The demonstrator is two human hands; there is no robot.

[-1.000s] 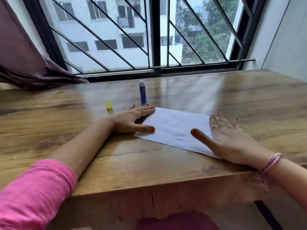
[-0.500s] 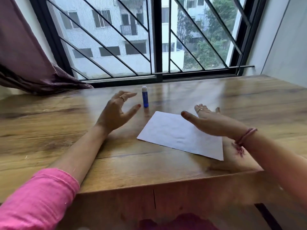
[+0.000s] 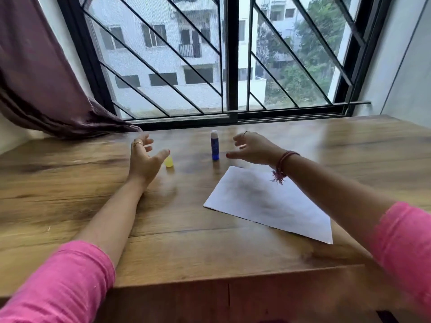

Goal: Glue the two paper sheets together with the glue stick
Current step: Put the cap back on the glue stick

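Hovering empty and spread, left hand (image 3: 143,159) and right hand (image 3: 253,148); glue stick (image 3: 214,145) light, rigid, likely tippy; best pinched mid-barrel.

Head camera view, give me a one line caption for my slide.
Both open hands, left and right, reach toward the upright glue stick and yellow cap beyond the paper.

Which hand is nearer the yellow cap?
The left hand: its thumb nearly touches the yellow cap, while the right hand hovers beyond the glue stick.
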